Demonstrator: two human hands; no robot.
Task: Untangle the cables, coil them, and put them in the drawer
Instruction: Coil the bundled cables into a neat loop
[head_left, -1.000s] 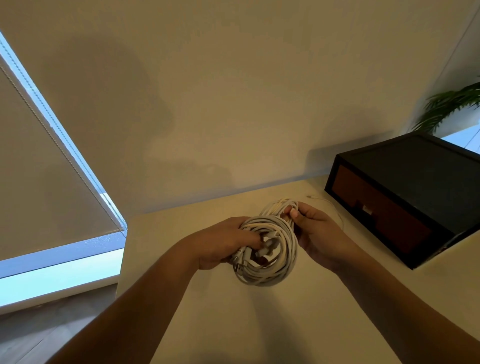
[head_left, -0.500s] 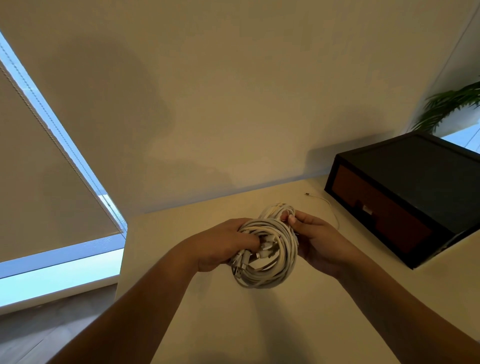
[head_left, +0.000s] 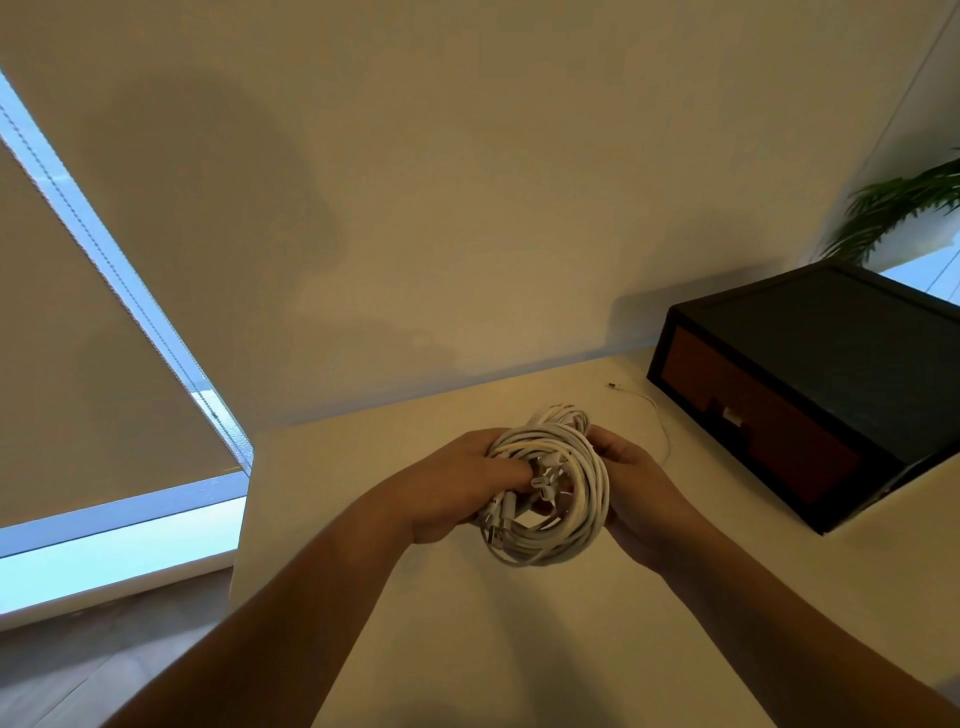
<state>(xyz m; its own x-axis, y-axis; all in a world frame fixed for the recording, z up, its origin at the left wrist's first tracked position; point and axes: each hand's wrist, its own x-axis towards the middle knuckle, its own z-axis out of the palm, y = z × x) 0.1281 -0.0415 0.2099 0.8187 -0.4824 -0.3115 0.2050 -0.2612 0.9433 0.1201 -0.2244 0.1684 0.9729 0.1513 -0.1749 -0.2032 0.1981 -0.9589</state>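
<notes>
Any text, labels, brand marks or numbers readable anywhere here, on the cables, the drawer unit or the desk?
None can be read.
Small pale tag on the drawer front: too small and blurred to read.
White cable bundle and its plugs: no print visible.
Loose cable on the desk: no marking visible.

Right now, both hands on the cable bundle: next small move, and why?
Probably tease one plug end out with the right hand while the left hand steadies the cable bundle: the cables look knotted together, and the drawer is shut.
</notes>
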